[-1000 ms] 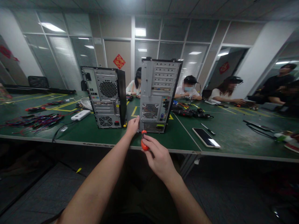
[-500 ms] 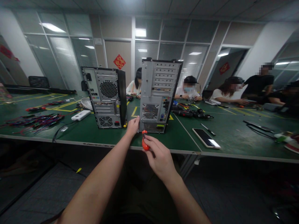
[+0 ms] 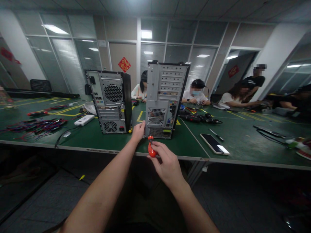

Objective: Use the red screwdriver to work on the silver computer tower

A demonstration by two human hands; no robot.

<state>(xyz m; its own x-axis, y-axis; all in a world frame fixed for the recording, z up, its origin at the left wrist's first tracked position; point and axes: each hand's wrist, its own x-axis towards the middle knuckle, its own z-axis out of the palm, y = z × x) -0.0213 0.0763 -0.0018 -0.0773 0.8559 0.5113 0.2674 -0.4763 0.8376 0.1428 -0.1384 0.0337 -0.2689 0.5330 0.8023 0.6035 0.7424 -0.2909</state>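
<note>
- Currently my right hand (image 3: 167, 165) is closed by its fingertips around a red screwdriver handle with black parts (image 3: 152, 150), near the table's front edge.
- The screwdriver's thin shaft points away from me at the lower left corner of a tall grey metal computer tower (image 3: 166, 77); I cannot tell whether its tip touches.
- My left hand (image 3: 138, 131) is at that tower's lower left edge; its fingers are partly hidden, so I cannot tell how tightly they are closed.
- The tall tower stands upright on the green table with yellow tape lines (image 3: 189, 146), its back panel facing me.
- To its left, apart from it, stands a shorter black-sided computer tower with a silver back (image 3: 109, 113).
- On the right lie a white-edged phone with a dark screen (image 3: 213, 143) and, just beside it, a slim dark pen (image 3: 216, 134).
- Far left, I see a tangle of red, blue and black wires (image 3: 36, 127).
</note>
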